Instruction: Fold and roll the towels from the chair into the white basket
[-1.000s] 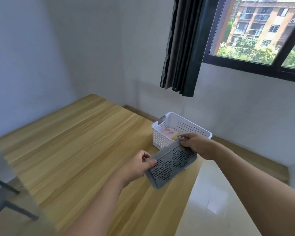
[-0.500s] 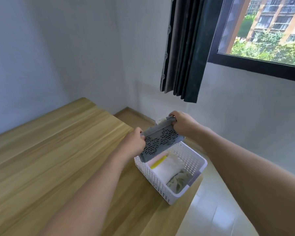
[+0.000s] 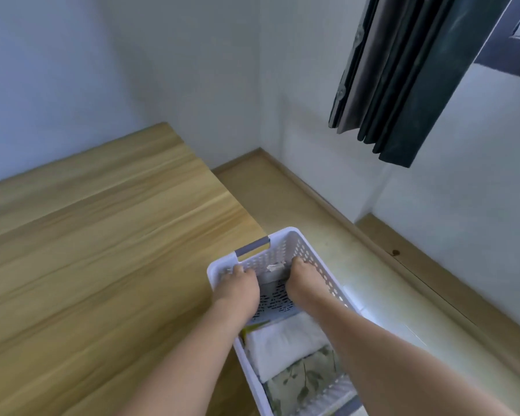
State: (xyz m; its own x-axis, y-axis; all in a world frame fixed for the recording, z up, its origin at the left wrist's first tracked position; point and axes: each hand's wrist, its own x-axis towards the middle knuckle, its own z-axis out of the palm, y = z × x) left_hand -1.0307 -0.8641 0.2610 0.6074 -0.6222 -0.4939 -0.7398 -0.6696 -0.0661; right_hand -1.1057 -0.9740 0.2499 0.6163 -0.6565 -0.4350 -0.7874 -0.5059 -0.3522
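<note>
Pale walls meet at a corner in the upper frame, with a dark curtain (image 3: 403,76) at upper right. Lower down, a white basket (image 3: 309,250) sits at the right edge of the wooden desk (image 3: 102,265). Both hands are inside its far end: the left hand (image 3: 237,292) and right hand (image 3: 302,280) each have a grip curled on the grey towel (image 3: 275,298). Nearer the lower edge lie a white towel (image 3: 285,340) and a leaf-print towel (image 3: 300,382), side by side.

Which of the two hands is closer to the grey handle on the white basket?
Left. The left hand sits just below the grey handle at the basket's far end; the right hand is farther along toward the opposite wall.
</note>
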